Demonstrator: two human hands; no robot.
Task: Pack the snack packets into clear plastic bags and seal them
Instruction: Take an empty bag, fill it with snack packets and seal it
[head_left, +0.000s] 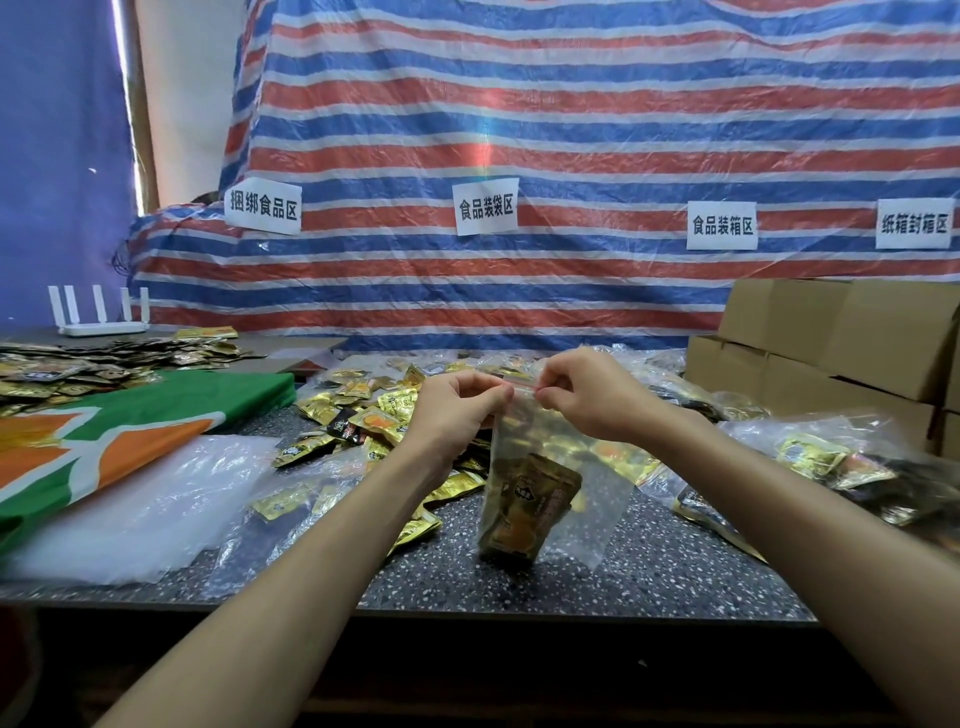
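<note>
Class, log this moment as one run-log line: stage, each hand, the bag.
stage: sealing, likely | left hand: pinches top of clear bag | right hand: pinches same top | bag: hangs upright, snack packets inside

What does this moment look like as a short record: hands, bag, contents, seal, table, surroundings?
left hand: pinches the bag's top edge, left side
right hand: pinches the same edge, right side
clear plastic bag: hangs upright over the table
contents: gold snack packets low in the bag
seal: cannot tell if fully closed
table: dark, speckled; loose packets piled behind the hands
right rear: cardboard boxes, stacked
</note>
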